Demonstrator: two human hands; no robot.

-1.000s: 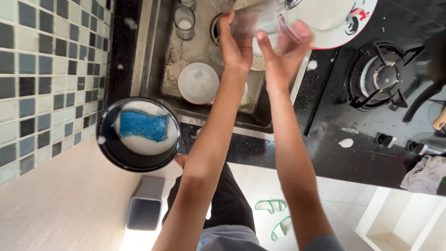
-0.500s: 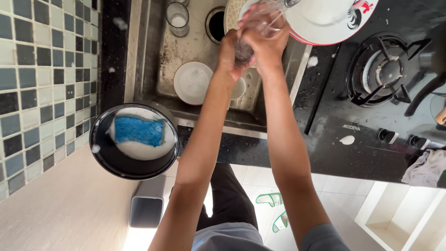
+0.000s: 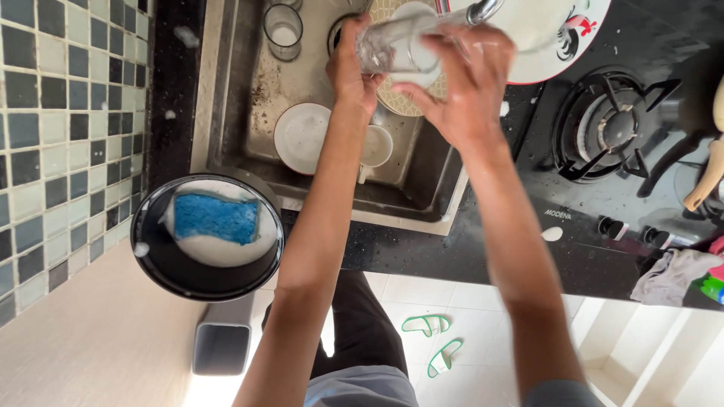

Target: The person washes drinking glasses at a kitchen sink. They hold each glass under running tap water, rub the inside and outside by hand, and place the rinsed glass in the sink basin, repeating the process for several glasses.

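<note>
Both my hands hold a clear drinking glass [image 3: 398, 47] on its side over the steel sink [image 3: 241, 113], just below the tap spout [image 3: 483, 10]. My left hand [image 3: 348, 69] grips one end of it. At the other end, my right hand [image 3: 461, 84] wraps around the glass with fingers spread. Below them in the sink lie a white bowl [image 3: 302, 137], a white cup [image 3: 375, 146] and a patterned plate [image 3: 392, 96]. Another glass [image 3: 283, 30] stands at the sink's far side.
A black bowl [image 3: 154, 260] with foam and a blue sponge [image 3: 215, 218] sits on the counter edge at left. A large white plate [image 3: 543, 41] leans by the gas burner [image 3: 609, 124]. A cloth [image 3: 671, 275] lies at right. Green sandals [image 3: 430, 325] and a grey bin [image 3: 221, 348] are on the floor.
My hands closed together around the glass, then spread along it; the glass now lies sideways between them under the tap. The view shifted slightly.
</note>
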